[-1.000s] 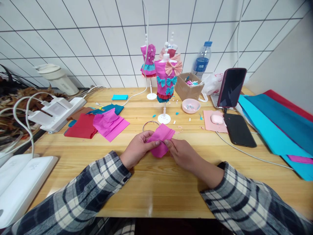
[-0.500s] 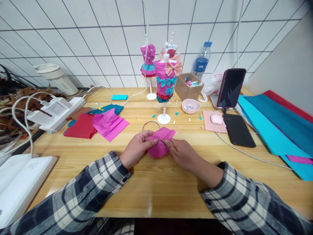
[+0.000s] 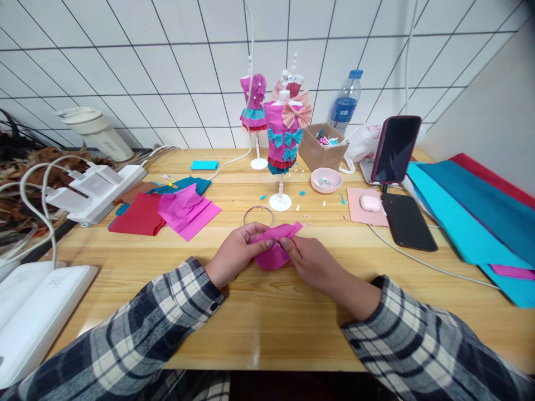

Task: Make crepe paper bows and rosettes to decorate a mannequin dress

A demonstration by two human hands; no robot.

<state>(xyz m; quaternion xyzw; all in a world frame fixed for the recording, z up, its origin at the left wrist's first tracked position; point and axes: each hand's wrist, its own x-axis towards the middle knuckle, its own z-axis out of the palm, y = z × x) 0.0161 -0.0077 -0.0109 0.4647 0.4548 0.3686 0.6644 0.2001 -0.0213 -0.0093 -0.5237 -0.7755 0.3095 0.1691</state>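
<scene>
A small piece of magenta crepe paper [image 3: 272, 258] is pinched between my two hands over the table. My left hand [image 3: 239, 249] is closed on its left side, thumb on top. My right hand [image 3: 310, 259] is closed on its right side, with thumb and fingers near the paper's middle. The fold between my thumbs is too small to make out clearly. Just behind the paper lies a thin metal ring [image 3: 258, 208]. Beyond it stands a mini dress form [image 3: 284, 122] in a magenta outfit with teal bows and a peach bow.
At left lie magenta paper [image 3: 191, 211], red paper [image 3: 137, 216] and a power strip [image 3: 102, 195]. A pink bowl [image 3: 326, 188], a cardboard box [image 3: 320, 159], a propped phone [image 3: 396, 149] and a black power bank [image 3: 409, 221] stand or lie right. Teal sheets [image 3: 472, 223] cover the right edge.
The magenta paper between my hands has folded down at its top edge, so less of it rises behind my fingers. Both hands have stayed in nearly the same place.
</scene>
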